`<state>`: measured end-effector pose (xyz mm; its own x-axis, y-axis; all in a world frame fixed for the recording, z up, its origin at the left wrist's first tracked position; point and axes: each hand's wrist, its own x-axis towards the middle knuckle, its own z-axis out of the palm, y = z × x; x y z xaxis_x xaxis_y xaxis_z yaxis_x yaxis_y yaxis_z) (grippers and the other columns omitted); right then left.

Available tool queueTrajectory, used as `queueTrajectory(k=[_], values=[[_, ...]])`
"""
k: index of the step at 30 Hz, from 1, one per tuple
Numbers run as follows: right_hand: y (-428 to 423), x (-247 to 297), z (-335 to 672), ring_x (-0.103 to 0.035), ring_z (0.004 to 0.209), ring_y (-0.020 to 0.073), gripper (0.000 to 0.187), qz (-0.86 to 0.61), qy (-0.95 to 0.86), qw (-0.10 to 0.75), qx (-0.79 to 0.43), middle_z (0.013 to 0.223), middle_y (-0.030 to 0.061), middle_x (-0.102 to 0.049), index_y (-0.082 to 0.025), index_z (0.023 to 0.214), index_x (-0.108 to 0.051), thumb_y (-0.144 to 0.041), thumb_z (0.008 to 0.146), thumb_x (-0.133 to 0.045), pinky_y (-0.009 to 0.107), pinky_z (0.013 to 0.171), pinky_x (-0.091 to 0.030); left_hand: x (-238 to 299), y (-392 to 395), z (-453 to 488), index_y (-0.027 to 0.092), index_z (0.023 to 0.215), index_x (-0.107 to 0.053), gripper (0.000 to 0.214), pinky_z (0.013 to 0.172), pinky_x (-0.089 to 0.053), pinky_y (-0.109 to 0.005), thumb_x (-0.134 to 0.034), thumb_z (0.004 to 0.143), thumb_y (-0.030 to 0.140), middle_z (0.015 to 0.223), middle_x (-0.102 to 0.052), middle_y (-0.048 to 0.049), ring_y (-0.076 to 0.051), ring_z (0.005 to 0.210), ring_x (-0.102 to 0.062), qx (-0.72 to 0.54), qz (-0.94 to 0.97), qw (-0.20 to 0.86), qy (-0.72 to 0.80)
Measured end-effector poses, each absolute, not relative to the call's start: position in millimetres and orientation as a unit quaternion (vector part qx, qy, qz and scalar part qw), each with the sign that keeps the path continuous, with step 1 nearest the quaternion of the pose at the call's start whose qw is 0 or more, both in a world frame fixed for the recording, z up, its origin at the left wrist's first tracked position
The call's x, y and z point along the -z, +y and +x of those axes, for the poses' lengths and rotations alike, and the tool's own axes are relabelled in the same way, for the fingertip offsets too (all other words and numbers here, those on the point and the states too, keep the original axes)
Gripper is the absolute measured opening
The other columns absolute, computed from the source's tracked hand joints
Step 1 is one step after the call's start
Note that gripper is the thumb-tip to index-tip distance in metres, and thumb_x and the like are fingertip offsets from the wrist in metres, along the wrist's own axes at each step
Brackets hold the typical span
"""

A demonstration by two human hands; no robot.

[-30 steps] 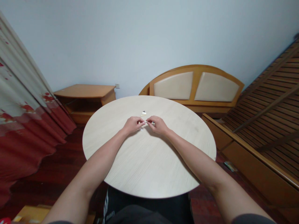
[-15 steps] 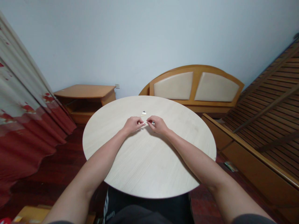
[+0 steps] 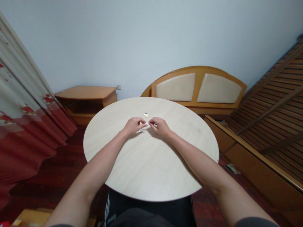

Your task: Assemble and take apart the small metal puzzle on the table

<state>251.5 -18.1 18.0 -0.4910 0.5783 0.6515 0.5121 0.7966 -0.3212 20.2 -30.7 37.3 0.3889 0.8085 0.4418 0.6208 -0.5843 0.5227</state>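
Observation:
Above the middle of the round pale table (image 3: 151, 170), my left hand (image 3: 134, 125) and my right hand (image 3: 161, 126) face each other with fingertips close together. Between them is a small white piece (image 3: 147, 123), too small to name. Thumb and fingers of each hand are pinched on it, the left from one end and the right from the other. Just beyond the hands lies a small white item with a dark part (image 3: 145, 114). More small pale bits show under the left hand (image 3: 141, 130), partly hidden by its fingers.
A wooden cabinet (image 3: 87, 92) stands behind the table on the left, beside a red and white curtain (image 3: 35, 126). A headboard (image 3: 199, 85) leans on the wall, and wooden slats (image 3: 272, 101) rise at the right. A cardboard-coloured box (image 3: 33, 217) sits at the lower left.
My left hand has shifted very slightly left and up, its fingertips a little farther from the right hand's. My right hand stays nearly in place. The items on the table have not moved.

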Motion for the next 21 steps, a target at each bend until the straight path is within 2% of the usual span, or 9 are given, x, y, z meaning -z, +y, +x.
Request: queueTrajectory(k=[4, 9, 17, 21], values=[[-20.2, -19.6, 248.0, -0.068, 0.081, 0.0211, 0.015, -0.305, -0.865, 0.397, -0.033, 0.089, 0.0084, -0.077, -0.02, 0.097, -0.077, -0.019, 0.098, -0.062, 0.032, 0.08, -0.05, -44.3, -30.2, 16.7, 0.017, 0.1, -0.085, 0.025, 0.074, -0.049, -0.03, -0.074, 0.091, 0.038, 0.095, -0.083, -0.0083, -0.017, 0.075, -0.065, -0.349, 0.821, 0.186, 0.413], [-22.3, -20.8, 247.4, -0.068, 0.082, 0.0211, 0.016, -0.308, -0.863, 0.401, -0.023, 0.09, 0.0081, -0.076, -0.02, 0.101, -0.077, -0.027, 0.102, -0.063, 0.033, 0.081, -0.05, -51.1, -25.0, -1.6, 0.017, 0.102, -0.087, 0.029, 0.068, -0.048, -0.03, -0.079, 0.086, 0.04, 0.091, -0.082, -0.0099, -0.018, 0.074, -0.065, -0.316, 0.815, 0.259, 0.41], [-17.7, -20.5, 259.0, -0.067, 0.083, 0.0208, 0.019, -0.346, -0.856, 0.383, -0.03, 0.092, 0.0084, -0.078, -0.019, 0.094, -0.076, -0.03, 0.102, -0.063, 0.033, 0.08, -0.048, -43.4, -13.5, -30.9, 0.022, 0.083, -0.087, 0.014, 0.062, -0.043, -0.03, -0.084, 0.075, 0.032, 0.078, -0.079, -0.0072, -0.018, 0.066, -0.062, -0.212, 0.813, 0.306, 0.447], [-17.6, -21.3, 260.3, -0.067, 0.083, 0.0206, 0.019, -0.353, -0.856, 0.375, -0.042, 0.092, 0.0082, -0.078, -0.02, 0.092, -0.077, -0.03, 0.102, -0.064, 0.033, 0.08, -0.048, -41.9, -13.2, -30.3, 0.023, 0.079, -0.086, 0.01, 0.06, -0.041, -0.03, -0.085, 0.072, 0.03, 0.073, -0.076, -0.0052, -0.017, 0.064, -0.059, -0.197, 0.822, 0.284, 0.453]])
